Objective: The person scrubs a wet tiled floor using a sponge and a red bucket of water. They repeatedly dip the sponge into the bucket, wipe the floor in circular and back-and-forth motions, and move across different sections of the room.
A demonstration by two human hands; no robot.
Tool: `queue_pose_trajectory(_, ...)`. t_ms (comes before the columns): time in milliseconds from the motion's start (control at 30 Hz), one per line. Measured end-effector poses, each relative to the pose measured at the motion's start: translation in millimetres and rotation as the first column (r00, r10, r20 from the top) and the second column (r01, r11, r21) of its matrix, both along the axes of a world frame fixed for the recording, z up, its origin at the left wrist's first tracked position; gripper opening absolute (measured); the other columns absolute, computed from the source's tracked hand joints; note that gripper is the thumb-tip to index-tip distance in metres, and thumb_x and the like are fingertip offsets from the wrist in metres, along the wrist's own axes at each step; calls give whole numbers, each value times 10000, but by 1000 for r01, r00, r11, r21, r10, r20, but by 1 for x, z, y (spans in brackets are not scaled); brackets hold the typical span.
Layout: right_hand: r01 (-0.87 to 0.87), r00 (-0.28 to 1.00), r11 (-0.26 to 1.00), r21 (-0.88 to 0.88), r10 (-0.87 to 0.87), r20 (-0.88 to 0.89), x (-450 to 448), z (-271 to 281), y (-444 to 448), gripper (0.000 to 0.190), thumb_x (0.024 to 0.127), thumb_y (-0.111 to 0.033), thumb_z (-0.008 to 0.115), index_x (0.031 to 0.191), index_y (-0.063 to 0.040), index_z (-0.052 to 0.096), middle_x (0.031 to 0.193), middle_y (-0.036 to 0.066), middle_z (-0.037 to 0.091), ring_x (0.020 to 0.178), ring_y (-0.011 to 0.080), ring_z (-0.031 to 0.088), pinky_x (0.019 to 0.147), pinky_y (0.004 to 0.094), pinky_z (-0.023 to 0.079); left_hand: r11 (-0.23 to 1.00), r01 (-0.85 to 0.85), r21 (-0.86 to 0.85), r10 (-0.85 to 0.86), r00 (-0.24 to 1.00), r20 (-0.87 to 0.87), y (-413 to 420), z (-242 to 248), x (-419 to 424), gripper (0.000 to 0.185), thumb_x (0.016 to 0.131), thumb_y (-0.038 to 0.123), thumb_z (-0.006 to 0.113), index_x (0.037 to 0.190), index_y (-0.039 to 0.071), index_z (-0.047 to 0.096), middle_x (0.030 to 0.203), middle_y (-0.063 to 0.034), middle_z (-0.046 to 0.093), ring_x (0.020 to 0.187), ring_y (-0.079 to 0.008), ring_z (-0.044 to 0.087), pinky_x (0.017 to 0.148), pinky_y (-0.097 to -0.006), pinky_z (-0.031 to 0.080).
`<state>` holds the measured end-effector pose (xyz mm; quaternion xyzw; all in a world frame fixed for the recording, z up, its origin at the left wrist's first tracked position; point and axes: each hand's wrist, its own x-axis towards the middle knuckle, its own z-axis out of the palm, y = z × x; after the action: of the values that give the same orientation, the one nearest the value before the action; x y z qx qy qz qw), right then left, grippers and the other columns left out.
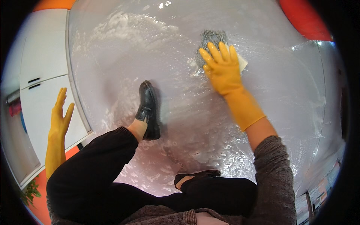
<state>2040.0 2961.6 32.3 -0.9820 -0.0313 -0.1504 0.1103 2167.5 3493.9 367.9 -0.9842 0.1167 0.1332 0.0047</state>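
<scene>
My right hand (223,69), in a yellow rubber glove, presses with spread fingers on a grey scouring pad (213,36) and a pale sponge or cloth (242,62) on the wet, soapy floor (180,107). Most of the pad shows beyond and left of my fingertips; my palm hides the rest. My left hand (60,112), gloved the same way, is raised at the left in front of the white cabinet, its thumb apart from the fingers and nothing held. Foam streaks lie across the floor, thickest at the upper left and around my feet.
A white cabinet (50,112) with dark handles stands along the left. My black shoes (147,109) are on the wet floor. A red object (308,19) is at the upper right. Green leaves (31,192) show at the lower left, beside an orange surface (42,202).
</scene>
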Motion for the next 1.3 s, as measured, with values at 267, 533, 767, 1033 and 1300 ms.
queue_pose_trajectory(267,492,778,686,-535,-622,-82,-49,10,-238,511,1106,-350,520,1606,-244,517,1649,90,511,1541,349,430,1273,509,339,996,-84,39,84,996,8,-11,-1,-14,672,1038,89,700,1656,140,443,1736,-170,395,1524,-359,499,1236,-476,422)
queue_pose_trajectory(533,-32,921,988,150,87,-380,-11,32,50,539,998,-284,622,1535,-280,578,1644,80,511,1554,344,421,1307,566,268,989,-47,-137,39,997,-60,-65,-13,-3,670,1019,129,728,1635,119,464,1737,-192,381,1540,-402,463,1255,-496,404)
queue_pose_trajectory(767,545,641,749,-377,-662,-388,-77,53,-120,579,1133,-382,452,1695,-263,373,1770,102,323,1622,359,310,1317,523,261,945,123,-304,-139,990,-30,-159,-3,16,653,1023,206,738,1621,131,486,1729,-186,401,1564,-397,430,1218,-493,437)
queue_pose_trajectory(1033,418,762,878,235,-198,-616,-35,61,20,585,1105,-305,516,1678,-245,419,1733,156,387,1580,311,405,1298,457,330,804,373,-463,-476,870,-125,-303,-71,20,664,1021,340,746,1599,109,515,1683,-196,468,1543,-371,462,1230,-469,425)
queue_pose_trajectory(1300,778,613,393,490,-646,-455,-175,73,-38,584,1011,-250,661,1563,-105,537,1615,172,543,1497,372,502,1242,437,420,610,738,-287,-783,617,-76,-399,-187,-19,934,935,461,795,1637,-2,389,1701,-285,365,1597,-461,315,1314,-485,283)
